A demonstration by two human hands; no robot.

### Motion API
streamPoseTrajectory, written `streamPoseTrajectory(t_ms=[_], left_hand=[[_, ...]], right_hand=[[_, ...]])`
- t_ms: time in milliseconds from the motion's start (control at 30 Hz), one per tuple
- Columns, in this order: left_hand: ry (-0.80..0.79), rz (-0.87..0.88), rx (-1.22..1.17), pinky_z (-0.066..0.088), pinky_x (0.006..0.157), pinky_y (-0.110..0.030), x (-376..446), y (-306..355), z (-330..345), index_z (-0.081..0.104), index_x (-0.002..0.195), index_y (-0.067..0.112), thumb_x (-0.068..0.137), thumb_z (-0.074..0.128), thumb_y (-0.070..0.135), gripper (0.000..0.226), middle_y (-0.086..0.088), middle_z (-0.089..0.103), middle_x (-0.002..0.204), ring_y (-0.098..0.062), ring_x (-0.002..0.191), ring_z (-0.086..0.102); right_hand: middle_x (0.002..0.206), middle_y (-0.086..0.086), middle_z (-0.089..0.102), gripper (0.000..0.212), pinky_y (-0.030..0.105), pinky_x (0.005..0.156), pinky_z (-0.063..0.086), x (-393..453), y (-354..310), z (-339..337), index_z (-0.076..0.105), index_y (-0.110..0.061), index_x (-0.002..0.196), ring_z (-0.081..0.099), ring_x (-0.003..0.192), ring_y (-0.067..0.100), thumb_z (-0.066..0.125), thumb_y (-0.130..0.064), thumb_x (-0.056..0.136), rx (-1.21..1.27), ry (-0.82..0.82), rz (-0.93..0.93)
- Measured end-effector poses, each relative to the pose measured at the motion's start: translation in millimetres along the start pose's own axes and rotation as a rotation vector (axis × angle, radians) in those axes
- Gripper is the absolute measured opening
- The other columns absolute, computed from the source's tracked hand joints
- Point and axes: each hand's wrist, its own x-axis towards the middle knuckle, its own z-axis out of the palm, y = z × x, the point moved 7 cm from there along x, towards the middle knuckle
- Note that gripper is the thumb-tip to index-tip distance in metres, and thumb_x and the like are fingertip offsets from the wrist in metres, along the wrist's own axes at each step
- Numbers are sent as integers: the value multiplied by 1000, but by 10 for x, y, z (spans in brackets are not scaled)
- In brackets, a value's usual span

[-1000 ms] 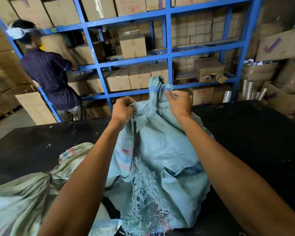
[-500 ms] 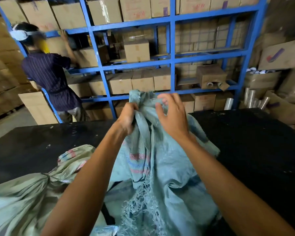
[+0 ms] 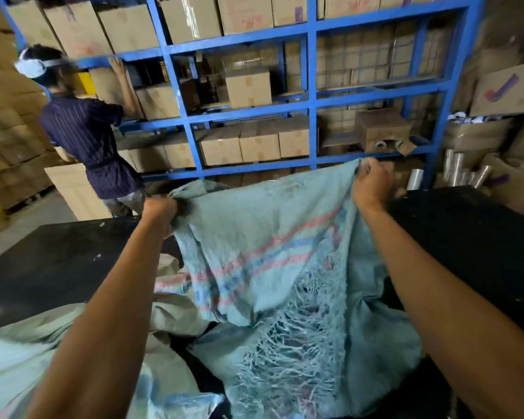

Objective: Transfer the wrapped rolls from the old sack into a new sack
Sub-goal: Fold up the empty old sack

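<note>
- Blue shelving stacked with cardboard boxes fills the back wall; at far left another person reaches into it.
- Left hand: grip pressed tight, pinching the left edge of the blue-green sack.
- Sack stretched wide above the black tabletop, frayed and torn lower down.
- Right hand: grip clenched on the sack's upper right corner.
- Pale sack lies at lower left.

No legible text or labels.
</note>
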Motion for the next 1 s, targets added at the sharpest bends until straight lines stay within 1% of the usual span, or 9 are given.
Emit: streamPoseTrajectory(t_ms=[167, 300, 367, 500, 600, 667, 767, 833, 1000], left_hand=[[-586, -177, -259, 58, 71, -36, -651, 209, 556, 68, 108, 7, 89, 50, 18, 29, -16, 73, 96, -28, 77, 72], [-680, -171, -530, 53, 77, -37, -949, 602, 818, 68, 88, 3, 89, 38, 20, 35, -15, 69, 83, -31, 73, 67], [-703, -114, -619, 49, 77, -37, -1052, 762, 870, 68, 70, 7, 90, 35, 25, 43, -12, 64, 76, -28, 69, 62], [-553, -108, -751, 46, 64, -29, -815, 705, 673, 64, 52, 11, 91, 33, 30, 54, -9, 62, 65, -22, 60, 59], [-206, 89, -527, 52, 73, -34, -475, 589, 411, 65, 91, 15, 93, 47, 50, 39, -4, 67, 88, -21, 85, 66], [-350, 341, -337, 43, 103, -42, -562, 710, 527, 56, 126, 38, 79, 62, 69, 57, 3, 62, 128, -18, 120, 58], [-764, 528, -92, 47, 101, -32, -1018, 766, 920, 47, 137, 40, 78, 79, 46, 68, 3, 60, 138, -15, 124, 59], [-848, 541, -71, 52, 99, -37, -1143, 748, 1030, 59, 130, 16, 85, 77, 22, 49, -3, 68, 126, -20, 117, 65], [-455, 487, -274, 58, 91, -47, -1013, 896, 883, 73, 101, 9, 88, 75, 21, 18, -6, 77, 101, -27, 97, 73]], right_hand=[[133, 10, 42, 53, 35, 96, 49, -335, -491, 6, 59, -19, 131, 52, 112, 27, 51, 8, 86, 190, -65, -296], [143, -3, 47, 53, 33, 100, 47, -1162, -941, 457, 43, -28, 144, 51, 121, 8, 58, -41, 96, 340, -816, -486], [129, 3, 62, 46, 41, 93, 54, -1333, -861, 617, 57, -24, 131, 62, 112, 19, 62, -49, 92, 295, -957, -423], [88, 17, 68, 22, 41, 69, 49, -1050, -642, 513, 71, -18, 98, 63, 75, 29, 56, -34, 95, 405, -834, -155], [89, 15, 71, 21, 41, 70, 50, -854, -520, 383, 74, -24, 90, 65, 75, 29, 56, -32, 88, 443, -783, -41], [85, 10, 72, 18, 36, 70, 50, -844, -572, 332, 74, -27, 81, 67, 77, 27, 57, -29, 84, 473, -800, -18], [59, -4, 52, 31, 32, 60, 34, -906, -753, 309, 55, -25, 50, 49, 60, 16, 54, -17, 80, 526, -865, -37], [60, -5, 50, 28, 31, 62, 33, -860, -784, 301, 53, -23, 53, 48, 61, 14, 53, -17, 80, 505, -822, -56], [110, -4, 62, 30, 25, 81, 45, -593, -803, 45, 72, -18, 107, 56, 98, 8, 53, -5, 88, 367, -490, -286]])
